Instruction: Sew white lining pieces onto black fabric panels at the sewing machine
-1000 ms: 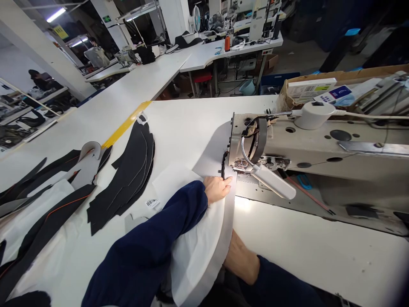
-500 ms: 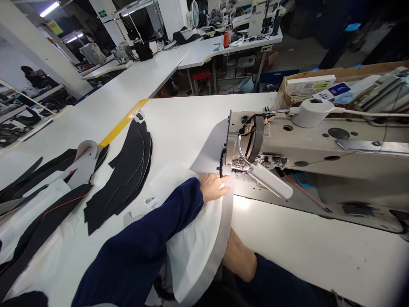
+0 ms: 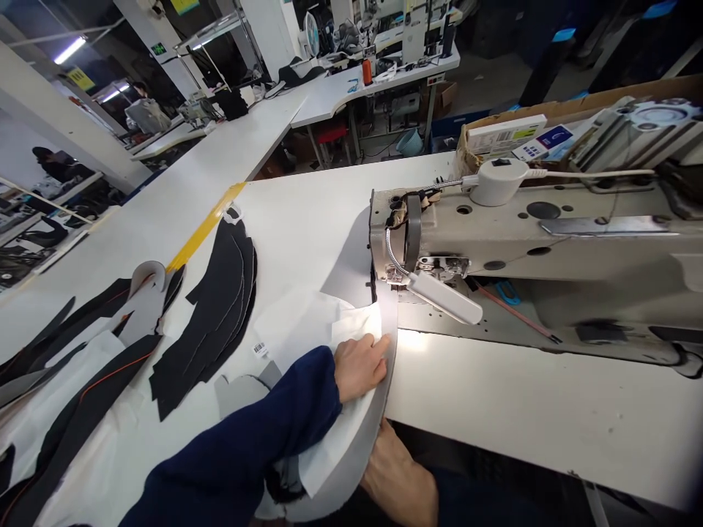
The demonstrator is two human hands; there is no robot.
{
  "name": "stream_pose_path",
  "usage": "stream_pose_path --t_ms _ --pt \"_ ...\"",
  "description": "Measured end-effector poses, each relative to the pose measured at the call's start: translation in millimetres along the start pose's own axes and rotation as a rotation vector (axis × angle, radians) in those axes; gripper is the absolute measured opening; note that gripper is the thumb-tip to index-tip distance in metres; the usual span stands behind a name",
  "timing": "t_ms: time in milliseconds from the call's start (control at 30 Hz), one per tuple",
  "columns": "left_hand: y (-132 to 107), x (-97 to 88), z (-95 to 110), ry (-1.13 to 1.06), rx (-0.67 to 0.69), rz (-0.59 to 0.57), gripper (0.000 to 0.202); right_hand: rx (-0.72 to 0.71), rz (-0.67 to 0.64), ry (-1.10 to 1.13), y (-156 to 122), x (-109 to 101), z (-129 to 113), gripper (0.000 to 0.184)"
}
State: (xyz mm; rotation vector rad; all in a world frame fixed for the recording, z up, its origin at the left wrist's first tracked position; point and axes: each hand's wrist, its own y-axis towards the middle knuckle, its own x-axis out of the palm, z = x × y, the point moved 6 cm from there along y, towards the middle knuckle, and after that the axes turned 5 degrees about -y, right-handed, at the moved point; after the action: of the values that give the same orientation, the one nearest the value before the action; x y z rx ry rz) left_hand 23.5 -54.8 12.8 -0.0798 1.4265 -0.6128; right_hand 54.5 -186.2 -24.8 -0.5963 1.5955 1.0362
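My left hand [image 3: 359, 364] lies flat, fingers stretched out, on a white fabric piece [image 3: 351, 322] with a grey curved edge [image 3: 389, 344], just in front of the sewing machine [image 3: 521, 241] head. The fabric runs up under the needle area [image 3: 378, 289]. My right hand [image 3: 398, 479] is below the table edge under the grey fabric; its fingers are hidden beneath the cloth. Both arms wear dark blue sleeves.
A stack of black curved fabric pieces [image 3: 217, 315] lies to the left, with more black and white pieces [image 3: 82, 351] beyond. A yellow tape strip [image 3: 206, 227] crosses the white table [image 3: 549, 410]. A cardboard box [image 3: 549, 128] stands behind the machine. Other workstations and a person [image 3: 55, 165] are far back.
My left hand has drawn back toward me along the fabric, away from the needle. The view has shifted slightly, and more white fabric shows ahead of the hand.
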Motion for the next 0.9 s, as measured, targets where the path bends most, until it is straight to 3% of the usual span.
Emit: stream_pose_path --t_ms 133,267,400,567,733,900 --pt "22.1 -1.3 -2.9 0.009 -0.003 0.035 0.051 0.036 -0.037 0.049 4.5 5.7 17.3 0.019" --pt "30.4 -15.0 -3.9 0.026 -0.012 0.092 0.048 0.044 -0.024 0.071 9.7 2.9 32.8 0.015" --pt "0.5 -23.6 5.9 0.036 0.048 0.132 0.044 0.076 -0.093 0.048 6.1 5.0 24.6 0.014" --pt "-46.4 -3.2 11.3 0.065 0.197 0.128 0.045 0.017 -0.07 0.04 2.8 -1.1 -4.3 0.028" --pt "-42.0 14.6 7.6 0.084 0.212 0.145 0.048 0.027 -0.029 0.001 4.2 -12.8 -4.4 0.031" --pt "-25.8 10.3 9.9 0.081 0.142 0.18 0.052 0.023 -0.032 -0.078 -0.6 -15.9 -4.9 0.038"
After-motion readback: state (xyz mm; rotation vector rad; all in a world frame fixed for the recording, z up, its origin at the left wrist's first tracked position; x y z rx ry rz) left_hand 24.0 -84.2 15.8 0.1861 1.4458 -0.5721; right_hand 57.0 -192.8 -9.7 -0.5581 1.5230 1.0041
